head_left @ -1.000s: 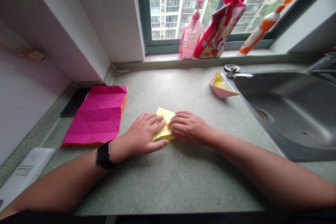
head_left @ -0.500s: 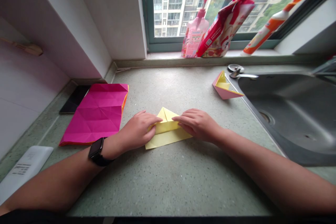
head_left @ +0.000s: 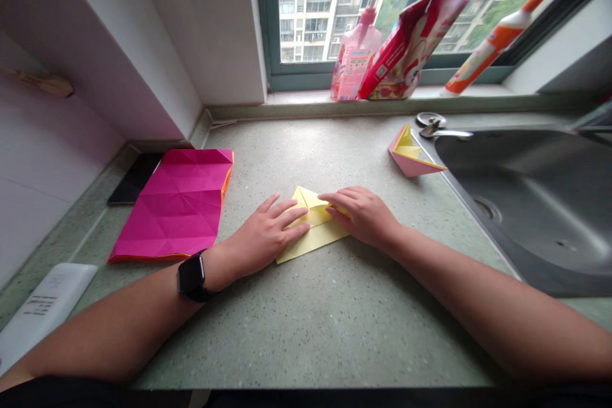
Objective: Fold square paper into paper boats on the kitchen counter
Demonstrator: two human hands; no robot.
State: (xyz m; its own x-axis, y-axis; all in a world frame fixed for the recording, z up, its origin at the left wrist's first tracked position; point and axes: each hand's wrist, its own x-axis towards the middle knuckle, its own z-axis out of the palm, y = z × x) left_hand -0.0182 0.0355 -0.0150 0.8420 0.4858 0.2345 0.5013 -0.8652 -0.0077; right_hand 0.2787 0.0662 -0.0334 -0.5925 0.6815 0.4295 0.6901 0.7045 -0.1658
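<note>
Left hand (head_left: 261,239) and right hand (head_left: 363,217) pressed the paper (head_left: 315,237) flat, grips wide. Uneven pressure might skew the crease.

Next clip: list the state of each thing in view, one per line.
left hand: open, pressing yellow paper
right hand: open, fingers pressing it
yellow paper: partly folded, flat on counter
pink sheet: creased, lying unfolded
paper boat: folded, standing by sink
phone: screen dark

Left of the sink (head_left: 526,204): one yellow folded sheet (head_left: 315,237), one paper boat (head_left: 414,159), one pink paper stack (head_left: 176,210), one phone (head_left: 136,178) — behind it two bottles, one pump bottle (head_left: 356,57), one orange-capped bottle (head_left: 488,48), plus one red pouch (head_left: 411,38).
</note>
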